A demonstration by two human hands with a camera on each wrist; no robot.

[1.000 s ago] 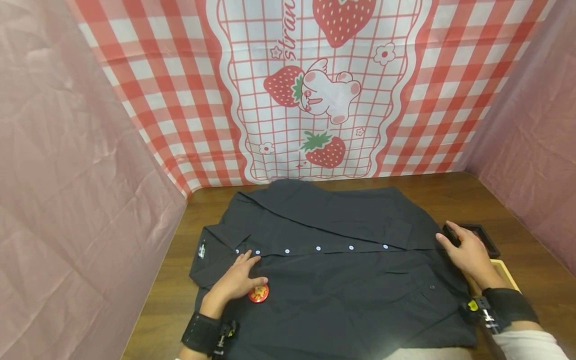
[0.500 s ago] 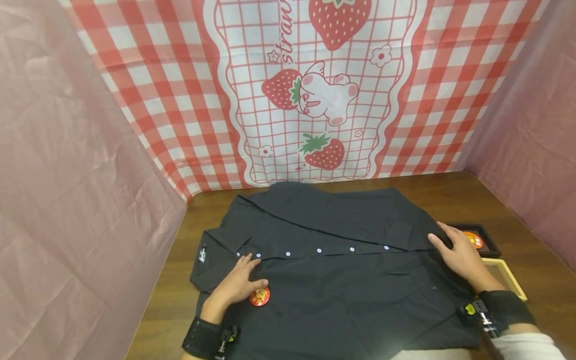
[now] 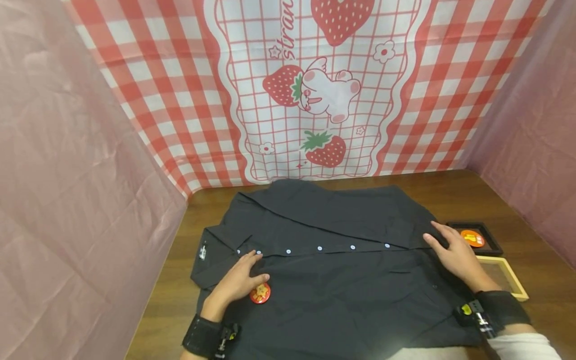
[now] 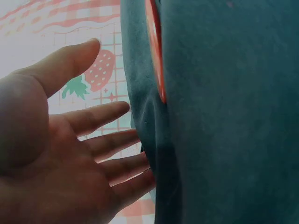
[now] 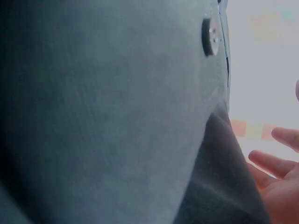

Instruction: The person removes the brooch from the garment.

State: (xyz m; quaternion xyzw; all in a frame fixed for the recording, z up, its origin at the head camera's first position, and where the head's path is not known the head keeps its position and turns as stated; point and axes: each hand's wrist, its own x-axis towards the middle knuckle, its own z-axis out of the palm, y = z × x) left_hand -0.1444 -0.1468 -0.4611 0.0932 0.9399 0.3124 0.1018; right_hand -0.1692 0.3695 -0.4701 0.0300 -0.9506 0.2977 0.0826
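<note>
A dark shirt (image 3: 324, 300) with white buttons lies spread on the wooden table, its collar to the left. My left hand (image 3: 237, 278) rests with spread fingers on the shirt near the collar. Close below its thumb is a round red badge (image 3: 261, 293), which shows edge-on as a red badge (image 4: 156, 51) in the left wrist view. At the shirt's right end, my right hand (image 3: 456, 256) has its fingers extended at the fabric, thumb apart. The right wrist view shows its fingers partly, beside a shirt button (image 5: 210, 37); contact with the cloth is unclear there.
Beyond my right hand sits a black tray (image 3: 494, 245) with a round orange badge (image 3: 472, 238) in it. Nearer stands a yellow-rimmed tray (image 3: 515, 280), partly behind my forearm. A checked strawberry cloth (image 3: 180, 100) hangs at the back, with pink curtains either side.
My right hand has moved left from beside the black tray, uncovering the orange badge and more of the yellow-rimmed tray. My left hand has stayed nearly still.
</note>
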